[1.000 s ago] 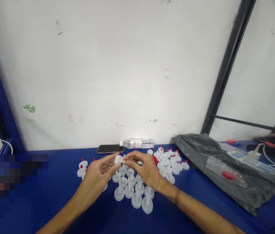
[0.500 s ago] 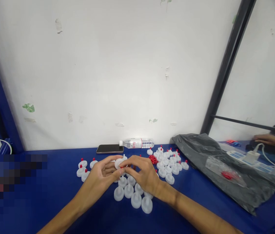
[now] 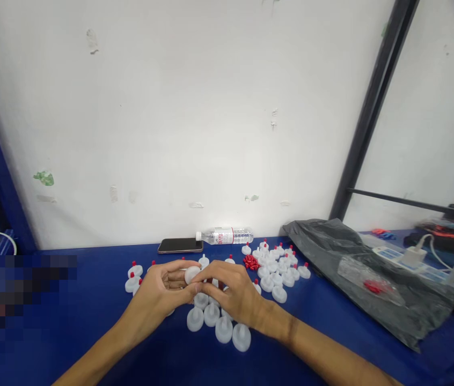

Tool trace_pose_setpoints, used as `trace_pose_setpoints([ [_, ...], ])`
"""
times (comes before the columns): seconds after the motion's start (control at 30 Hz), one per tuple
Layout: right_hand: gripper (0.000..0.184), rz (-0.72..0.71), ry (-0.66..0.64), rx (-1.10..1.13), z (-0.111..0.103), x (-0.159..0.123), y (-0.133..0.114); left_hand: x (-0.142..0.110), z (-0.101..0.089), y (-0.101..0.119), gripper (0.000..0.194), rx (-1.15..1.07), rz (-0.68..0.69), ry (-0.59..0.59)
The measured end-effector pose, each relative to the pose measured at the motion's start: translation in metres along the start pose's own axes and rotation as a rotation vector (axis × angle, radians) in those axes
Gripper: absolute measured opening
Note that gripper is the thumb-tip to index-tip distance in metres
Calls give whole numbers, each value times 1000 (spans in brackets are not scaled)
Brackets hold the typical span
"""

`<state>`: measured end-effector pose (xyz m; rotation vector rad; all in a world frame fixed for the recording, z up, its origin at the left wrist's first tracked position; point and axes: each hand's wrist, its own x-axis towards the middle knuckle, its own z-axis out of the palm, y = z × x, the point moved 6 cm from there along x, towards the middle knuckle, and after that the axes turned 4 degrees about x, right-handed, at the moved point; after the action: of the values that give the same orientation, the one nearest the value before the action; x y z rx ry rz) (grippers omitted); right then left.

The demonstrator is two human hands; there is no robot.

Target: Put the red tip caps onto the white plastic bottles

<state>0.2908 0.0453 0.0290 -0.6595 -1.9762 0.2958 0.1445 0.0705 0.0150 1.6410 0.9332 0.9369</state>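
We have our two hands together above the blue tabletop (image 3: pixel 102 321), both on one small, translucent white, round plastic cap (image 3: pixel 191 275). Our left hand (image 3: pixel 161 284) pinches it by the rim, while the thumb and forefinger of our right hand (image 3: pixel 237 288) close on it from the other side. It is held off the table, tilted, its broad face partly toward us.

We judge it light and fairly stiff, hardly fragile, but smooth enough to slip or turn in dry fingers. The wide rim looks the surest place to take hold; a slim spout, like those on the bare white spouted caps (image 3: pixel 224 330) standing below, would give less to grip and might flex.

Our right fingers cover the far side of the held piece, so we cannot tell whether its spout carries a red tip. Our hands also hide part of the bare caps and some of the red-tipped white caps (image 3: pixel 133 282) at left. The small heap of glossy red plastic pieces (image 3: pixel 250 262) shows beyond our right hand, though its single pieces run together. The left edge is blocked out by coarse squares, and the far right is perhaps too smeared to read fairly.
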Motion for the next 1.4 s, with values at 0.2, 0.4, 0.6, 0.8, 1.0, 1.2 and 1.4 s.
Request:
trace_pose_setpoints([
  [0.2, 10, -37, -9, -16, 0, 0, -5, 0, -2, -6, 51, 3, 3, 21],
  [0.4, 11, -46, -19, -31, -4, 3, -7, 3, 2, -5, 53, 32, 48, -33],
  [0.6, 17, 179, 266, -141, -63, 19, 25, -1, -10, 4, 52, 181, 115, 158],
  [0.8, 19, 500, 129, -464, -94, 11, 98, -2, -16, 7, 43, 259, 131, 250],
  [1.0, 13, 546, -95, -405, -75, -1, 128, -1, -12, 5, 41, 315, 147, 224],
  [1.2, 15, 577, -168, -519, -95, 0, 126, -1, -12, 4, 35, 356, 149, 237],
  [1.4, 7, 603, -299, -613, -90, -8, 134, -1, -13, 4, 31, 457, 178, 258],
])
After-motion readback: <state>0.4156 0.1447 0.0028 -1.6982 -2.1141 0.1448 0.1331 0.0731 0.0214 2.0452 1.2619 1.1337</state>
